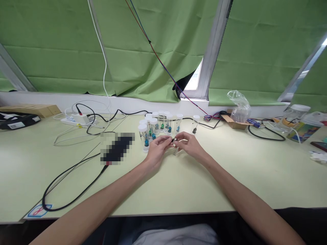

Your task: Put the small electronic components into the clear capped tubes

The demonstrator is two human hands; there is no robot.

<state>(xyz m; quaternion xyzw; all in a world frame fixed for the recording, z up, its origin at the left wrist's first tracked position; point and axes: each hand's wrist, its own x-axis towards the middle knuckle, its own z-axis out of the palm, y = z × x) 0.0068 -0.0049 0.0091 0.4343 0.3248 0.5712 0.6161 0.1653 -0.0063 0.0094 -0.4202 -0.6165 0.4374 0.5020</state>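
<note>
We list, at the middle of the table (219,183), one pair of bare hands: left hand (156,151), fingers bent and brought together, pinching a small dark piece (174,140); right hand (190,144), thumb and forefinger closed on the same piece from the other side. The small dark piece sits between the two sets of fingertips, raised off the table — its exact form is too small for us to tell. A thin rod (163,137) runs leftward from it, above the left hand. Just beyond the hands we count a close group of upright, clear, white-capped tubes, the front one (143,136) with a blue-green part inside, others with green or blue parts. One further capped tube (196,124), holding a dark part, stands to the right, apart from the group. Left of the tubes: a dark, pixelated object (120,148) with a black cable (71,166) running to it. Far left, a white power strip (79,119); far right, an open cardboard box (236,123) with a clear plastic bag (240,109), and a clear, white-lidded jar (292,119). Behind all, we record green curtains (158,51).
</note>
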